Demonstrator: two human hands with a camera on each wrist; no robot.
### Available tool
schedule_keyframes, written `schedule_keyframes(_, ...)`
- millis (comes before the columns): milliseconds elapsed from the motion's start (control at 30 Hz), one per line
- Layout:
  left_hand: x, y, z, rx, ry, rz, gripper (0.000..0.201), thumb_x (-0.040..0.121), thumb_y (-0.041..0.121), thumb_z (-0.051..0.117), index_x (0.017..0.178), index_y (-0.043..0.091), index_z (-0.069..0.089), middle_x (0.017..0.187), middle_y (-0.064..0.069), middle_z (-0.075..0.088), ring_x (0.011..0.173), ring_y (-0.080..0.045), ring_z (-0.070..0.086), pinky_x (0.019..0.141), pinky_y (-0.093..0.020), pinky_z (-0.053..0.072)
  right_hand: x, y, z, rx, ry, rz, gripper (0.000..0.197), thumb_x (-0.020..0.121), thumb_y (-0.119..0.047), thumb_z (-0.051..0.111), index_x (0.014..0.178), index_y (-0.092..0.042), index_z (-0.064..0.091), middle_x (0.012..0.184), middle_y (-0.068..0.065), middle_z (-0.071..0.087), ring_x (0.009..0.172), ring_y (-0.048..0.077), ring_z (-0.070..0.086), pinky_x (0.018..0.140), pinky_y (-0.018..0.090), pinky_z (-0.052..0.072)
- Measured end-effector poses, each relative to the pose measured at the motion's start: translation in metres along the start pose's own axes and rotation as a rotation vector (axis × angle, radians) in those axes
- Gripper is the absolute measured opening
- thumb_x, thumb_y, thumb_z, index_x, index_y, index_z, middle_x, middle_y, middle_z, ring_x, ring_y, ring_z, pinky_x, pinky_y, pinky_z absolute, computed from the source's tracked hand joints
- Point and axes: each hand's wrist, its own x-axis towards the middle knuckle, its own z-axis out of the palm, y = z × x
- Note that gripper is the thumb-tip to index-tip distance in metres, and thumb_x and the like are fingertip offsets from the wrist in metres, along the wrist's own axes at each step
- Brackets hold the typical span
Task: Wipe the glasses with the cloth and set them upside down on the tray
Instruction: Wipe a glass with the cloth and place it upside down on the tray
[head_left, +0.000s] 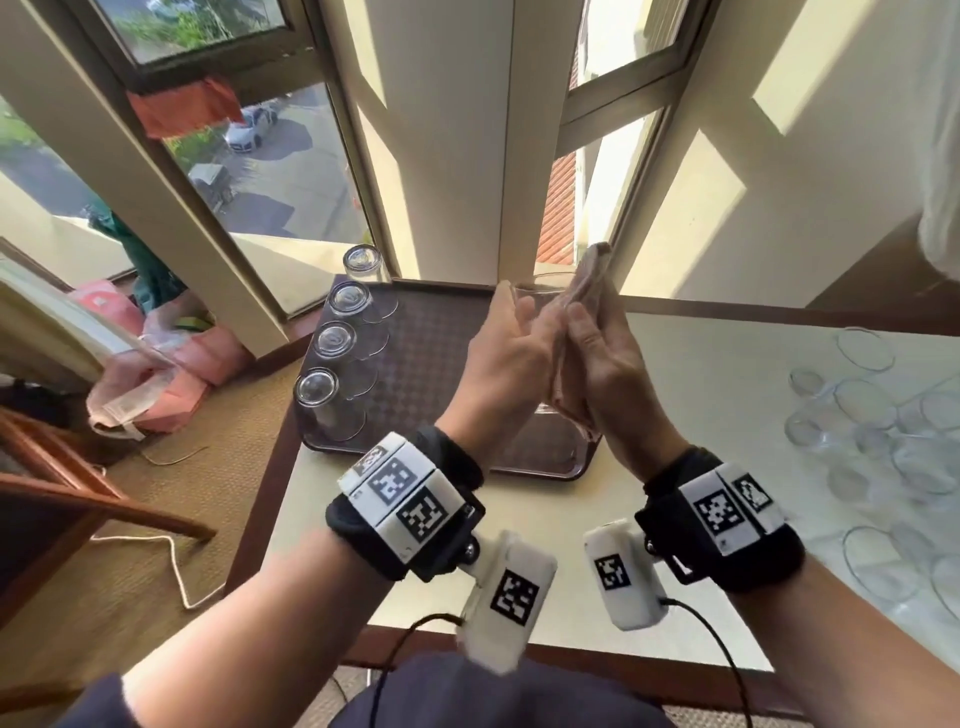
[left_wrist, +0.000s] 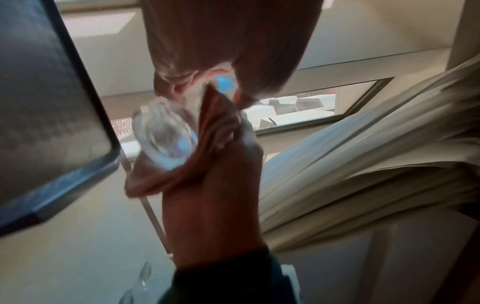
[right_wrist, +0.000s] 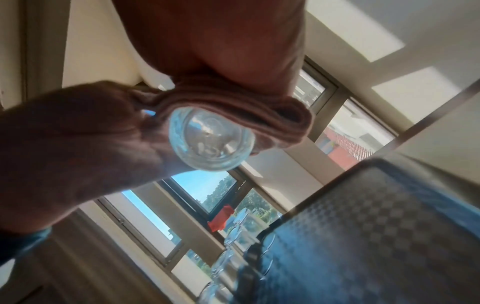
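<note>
Two hands wiping a glass above a tray.

Head view: left hand (head_left: 511, 345) grips the glass (head_left: 540, 301); right hand (head_left: 605, 364) presses the cloth (head_left: 584, 291) on it, over the tray (head_left: 441, 338) holding four upturned glasses (head_left: 332, 338). Wrist views, blurred: cloth seemingly wraps the side. Next: invert and set down.

A hotel-type or residential room on an upper floor is suggested. Tall grey-framed windows (head_left: 270, 156) are set between cream wall panels, with parked cars (head_left: 249, 127) seen far below. Woven tan carpet (head_left: 171, 519) is laid on the floor. A pale-topped table with dark wood edging (head_left: 415, 597), a brown wooden chair (head_left: 78, 499) and pale pleated curtains (left_wrist: 363, 164) are seen.
</note>
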Motion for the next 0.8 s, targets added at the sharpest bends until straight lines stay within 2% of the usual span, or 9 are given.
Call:
schedule_keyframes(167, -0.008, -0.002, 0.005, -0.183, 0.002, 0.060, 0.038, 0.104, 0.030, 0.050, 0.126, 0.001, 0.059, 0.116, -0.010, 0.072, 0.104, -0.021, 0.071, 0.090, -0.031, 0.057, -0.010, 0.000, 0.006, 0.280, -0.072, 0.068, 0.047, 0.108, -0.025, 0.026, 0.154, -0.016, 0.025, 0.143, 0.010, 0.054, 0.130, 0.023, 0.056, 0.108, 0.042, 0.047)
schedule_keyframes(267, -0.006, -0.004, -0.003, -0.217, -0.085, -0.025, 0.038, 0.107, 0.036, 0.037, 0.119, 0.011, 0.063, 0.109, 0.004, 0.076, 0.102, -0.011, 0.072, 0.085, -0.023, 0.056, -0.011, 0.000, -0.003, 0.454, -0.106, 0.178, 0.047, 0.109, -0.028, 0.024, 0.152, -0.011, 0.032, 0.144, 0.015, 0.053, 0.132, 0.029, 0.054, 0.105, 0.041, 0.049)
schedule_keyframes(333, -0.003, -0.001, -0.009, -0.131, -0.138, -0.053, 0.045, 0.107, 0.038, 0.035, 0.131, 0.006, 0.057, 0.123, -0.002, 0.071, 0.108, -0.010, 0.070, 0.083, -0.018, 0.054, -0.009, 0.003, -0.006, 0.460, -0.087, 0.201, 0.046, 0.109, -0.030, 0.025, 0.150, -0.012, 0.034, 0.143, 0.016, 0.054, 0.130, 0.028, 0.056, 0.100, 0.039, 0.053)
schedule_keyframes(400, 0.001, 0.002, -0.009, -0.029, -0.085, -0.066, 0.057, 0.106, 0.033, 0.044, 0.150, -0.002, 0.033, 0.141, -0.017, 0.057, 0.109, -0.014, 0.069, 0.077, -0.016, 0.053, -0.005, 0.007, -0.004, 0.231, -0.005, 0.139, 0.043, 0.108, -0.036, 0.031, 0.147, -0.019, 0.035, 0.141, 0.011, 0.055, 0.125, 0.023, 0.059, 0.097, 0.040, 0.055)
schedule_keyframes(500, 0.001, -0.006, 0.003, 0.016, -0.015, -0.088, 0.067, 0.105, 0.029, 0.050, 0.159, 0.014, 0.013, 0.127, 0.007, 0.058, 0.116, -0.012, 0.059, 0.082, -0.021, 0.050, -0.001, 0.017, 0.001, -0.074, 0.044, 0.083, 0.059, 0.096, -0.056, 0.043, 0.148, -0.030, 0.036, 0.135, 0.007, 0.059, 0.123, 0.025, 0.060, 0.101, 0.055, 0.049)
schedule_keyframes(567, -0.001, -0.009, 0.008, 0.055, 0.048, -0.063, 0.054, 0.103, 0.035, 0.049, 0.151, 0.015, 0.035, 0.112, 0.012, 0.061, 0.116, -0.013, 0.061, 0.082, -0.022, 0.049, -0.002, 0.021, 0.004, 0.065, 0.028, 0.097, 0.050, 0.101, -0.043, 0.039, 0.149, -0.030, 0.035, 0.136, 0.010, 0.060, 0.124, 0.027, 0.060, 0.104, 0.057, 0.046)
schedule_keyframes(633, 0.000, -0.008, 0.005, -0.048, -0.007, -0.109, 0.038, 0.105, 0.038, 0.046, 0.131, 0.013, 0.058, 0.110, 0.004, 0.071, 0.110, -0.014, 0.068, 0.079, -0.021, 0.055, -0.005, 0.019, 0.002, 0.297, -0.013, 0.173, 0.044, 0.107, -0.031, 0.031, 0.148, -0.016, 0.036, 0.139, 0.014, 0.058, 0.127, 0.028, 0.058, 0.108, 0.054, 0.043)
schedule_keyframes(700, 0.002, -0.008, -0.004, -0.201, -0.134, -0.222, 0.042, 0.103, 0.045, 0.043, 0.121, 0.015, 0.066, 0.110, 0.002, 0.076, 0.107, -0.015, 0.071, 0.086, -0.024, 0.057, -0.009, 0.013, -0.002, 0.481, -0.056, 0.299, 0.047, 0.109, -0.035, 0.027, 0.145, -0.010, 0.043, 0.136, 0.017, 0.061, 0.123, 0.027, 0.061, 0.101, 0.046, 0.051)
schedule_keyframes(800, 0.006, -0.004, -0.015, -0.070, -0.200, -0.224, 0.039, 0.101, 0.048, 0.047, 0.116, 0.018, 0.066, 0.105, 0.004, 0.076, 0.100, -0.010, 0.072, 0.090, -0.029, 0.055, -0.006, 0.014, -0.006, 0.507, -0.063, 0.324, 0.050, 0.109, -0.036, 0.026, 0.143, -0.006, 0.046, 0.135, 0.023, 0.059, 0.118, 0.031, 0.063, 0.089, 0.037, 0.058)
